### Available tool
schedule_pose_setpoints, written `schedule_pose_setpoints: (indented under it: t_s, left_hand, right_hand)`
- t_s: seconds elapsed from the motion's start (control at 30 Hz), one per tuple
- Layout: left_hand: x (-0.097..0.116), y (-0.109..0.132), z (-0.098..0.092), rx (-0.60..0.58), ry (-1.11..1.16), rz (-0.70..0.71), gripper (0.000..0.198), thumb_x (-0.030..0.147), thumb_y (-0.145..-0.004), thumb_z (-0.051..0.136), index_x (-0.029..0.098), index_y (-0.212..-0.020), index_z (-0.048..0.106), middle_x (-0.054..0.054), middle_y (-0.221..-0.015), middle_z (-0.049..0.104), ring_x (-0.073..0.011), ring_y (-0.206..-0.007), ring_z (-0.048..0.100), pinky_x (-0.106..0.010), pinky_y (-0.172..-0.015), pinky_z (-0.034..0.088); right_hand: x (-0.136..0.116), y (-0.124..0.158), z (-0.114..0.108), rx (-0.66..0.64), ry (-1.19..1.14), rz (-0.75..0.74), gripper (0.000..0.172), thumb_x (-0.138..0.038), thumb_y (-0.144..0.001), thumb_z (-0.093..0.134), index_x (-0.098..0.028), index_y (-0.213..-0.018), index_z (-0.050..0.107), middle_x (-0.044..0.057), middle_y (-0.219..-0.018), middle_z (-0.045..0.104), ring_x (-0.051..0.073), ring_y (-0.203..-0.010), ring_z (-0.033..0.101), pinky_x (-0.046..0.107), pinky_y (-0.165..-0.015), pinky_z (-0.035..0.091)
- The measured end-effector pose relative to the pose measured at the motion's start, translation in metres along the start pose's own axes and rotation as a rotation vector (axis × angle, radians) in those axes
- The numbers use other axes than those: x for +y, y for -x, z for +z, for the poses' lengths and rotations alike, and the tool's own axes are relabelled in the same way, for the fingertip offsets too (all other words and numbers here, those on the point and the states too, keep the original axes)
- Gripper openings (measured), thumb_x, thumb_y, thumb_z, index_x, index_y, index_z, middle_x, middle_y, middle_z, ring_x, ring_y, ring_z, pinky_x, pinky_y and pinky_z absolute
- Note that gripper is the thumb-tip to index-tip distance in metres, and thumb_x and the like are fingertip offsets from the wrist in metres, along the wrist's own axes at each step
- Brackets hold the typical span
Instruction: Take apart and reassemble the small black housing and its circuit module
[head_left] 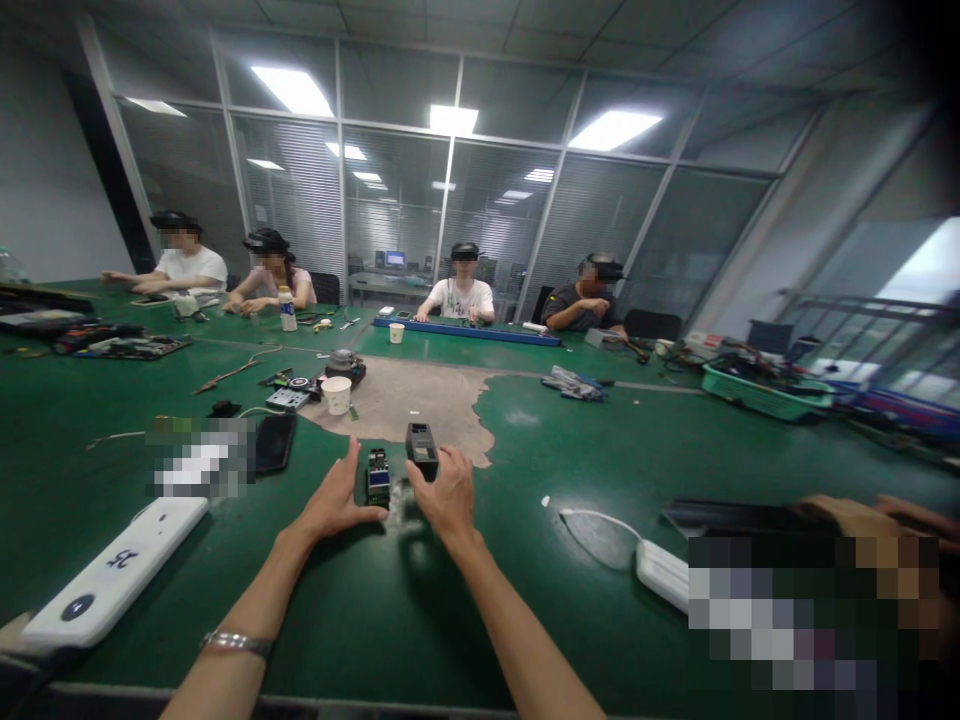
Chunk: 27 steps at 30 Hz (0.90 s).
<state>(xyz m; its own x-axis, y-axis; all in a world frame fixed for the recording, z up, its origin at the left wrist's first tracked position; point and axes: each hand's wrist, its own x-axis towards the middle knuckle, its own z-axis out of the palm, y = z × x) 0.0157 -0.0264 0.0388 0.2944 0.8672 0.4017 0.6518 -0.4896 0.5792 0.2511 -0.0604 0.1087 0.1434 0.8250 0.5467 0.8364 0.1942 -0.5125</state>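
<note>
At the middle of a long worktable, a person's right hand (448, 492) closes its fingers round the lower end of a small dark grey box-shaped device (422, 450), held upright just above the green table mat (525, 620). The left hand (336, 506) lies flat and open on the mat with fingers spread. Its thumb is just beside a small green circuit module with a blue screen (378, 479), which stands between the two hands. Just beyond them the mat shows a bare brown patch (420, 400), with a white paper cup (337, 394) at its left edge. A flat black phone (274, 442) lies to the left, a long white power strip (112, 575) at the near left, and a white charger block with cable (661, 568) to the right. Another person's hand (855, 515) rests at the near right. Four seated people (461, 295) work along the far side, with a green plastic basket (757, 398) at the far right.
</note>
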Motion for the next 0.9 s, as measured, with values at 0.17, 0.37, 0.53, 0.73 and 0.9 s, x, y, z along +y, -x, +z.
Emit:
schedule_pose_setpoints:
  t_s: [0.17,0.37,0.53,0.73,0.9]
  left_hand:
    - [0.000,0.000,0.000,-0.052,-0.034,-0.030,0.149,0.062,-0.075,0.089,0.016,-0.168,-0.017,-0.031,-0.172,0.022,-0.0496,-0.158,0.026,-0.069,-0.126,0.022]
    - [0.000,0.000,-0.001,-0.034,-0.026,-0.032,0.147,0.061,-0.073,0.091,0.017,-0.169,-0.012,-0.031,-0.171,0.025,-0.0491,-0.158,0.027,-0.068,-0.127,0.024]
    - [0.001,0.000,-0.001,-0.054,-0.040,-0.034,0.148,0.060,-0.075,0.090,0.018,-0.168,-0.018,-0.030,-0.172,0.022,-0.0484,-0.159,0.024,-0.068,-0.127,0.023]
    - [0.002,-0.001,-0.002,-0.067,-0.041,-0.026,0.149,0.063,-0.075,0.089,0.019,-0.167,-0.021,-0.030,-0.173,0.021,-0.0481,-0.159,0.024,-0.067,-0.127,0.023]
    - [0.002,-0.001,-0.002,-0.047,-0.022,-0.013,0.149,0.063,-0.073,0.090,0.021,-0.168,-0.018,-0.029,-0.172,0.024,-0.0491,-0.158,0.028,-0.069,-0.127,0.022]
  right_hand:
    - [0.036,0.013,0.001,-0.056,0.075,0.050,0.037,-0.047,-0.092,0.071,-0.014,-0.106,0.078,0.019,-0.125,0.069,0.031,-0.118,0.060,0.039,-0.105,0.043]
    - [0.043,0.024,0.005,-0.116,0.127,0.062,0.040,-0.049,-0.089,0.074,-0.016,-0.110,0.078,0.018,-0.130,0.068,0.032,-0.119,0.059,0.040,-0.104,0.044]
    - [0.048,0.029,0.003,-0.097,0.144,0.064,0.055,-0.054,-0.084,0.079,-0.014,-0.122,0.074,0.019,-0.133,0.066,0.034,-0.123,0.056,0.041,-0.104,0.045]
    - [0.051,0.031,0.003,-0.062,0.138,0.052,0.060,-0.056,-0.084,0.079,-0.013,-0.125,0.073,0.020,-0.134,0.065,0.035,-0.125,0.055,0.043,-0.106,0.044]
    - [0.047,0.025,0.004,-0.084,0.117,0.051,0.037,-0.048,-0.090,0.074,-0.016,-0.106,0.080,0.019,-0.134,0.066,0.034,-0.124,0.056,0.043,-0.106,0.043]
